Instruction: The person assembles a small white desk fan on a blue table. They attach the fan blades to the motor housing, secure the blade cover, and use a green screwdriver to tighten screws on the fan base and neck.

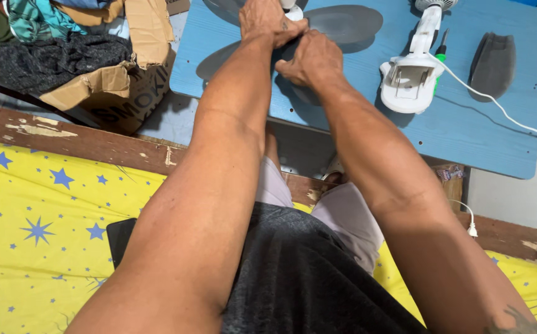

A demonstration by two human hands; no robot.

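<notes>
**Two hands on the fan blades**

Both hands meet at the far side of the blue surface [343, 133]. The left hand [268, 21] is closed in a tight grip on the white hub [293, 11] in the middle of the grey fan blades [343, 25]. The right hand [312, 59] presses down on the blades just beside it, fingers curled; I cannot tell what it pinches. To do this well, hold the blades flat and still, and turn slowly. The white fan body [411, 77] and a green screwdriver [442, 49] lie to the right.
</notes>
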